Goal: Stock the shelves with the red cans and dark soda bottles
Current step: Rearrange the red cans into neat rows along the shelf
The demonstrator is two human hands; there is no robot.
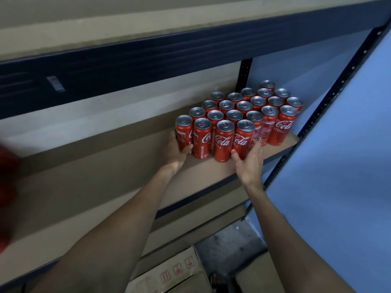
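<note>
Well, at the nine o'clock edge of the view sits a red blur (6, 187), too smeared to name. Next comes the shelf board (95, 176), flat matte brown fibreboard with a dark blue metal lip, and above it at twelve o'clock runs a dark blue beam (148, 60). The left hand (176, 152) grips the left end can (183, 132) low on its body, fingers curled round its nine o'clock side and thumb pressed on the front near the base. That can begins a front row of four in the block of red cans (258, 102): slim upright cylinders, glossy red with white script and dull silver ring-pull tops, packed side by side at the board's three o'clock end. The right hand (249, 163) clasps the right end can (243, 137) of that row, thumb on its front at six o'clock, fingers bent round its three o'clock side. Further right stands a dark upright (330, 102) punched with holes, then a smooth pale blue wall (349, 166). Low at six o'clock lies a cardboard box (169, 269) with red handling marks
</note>
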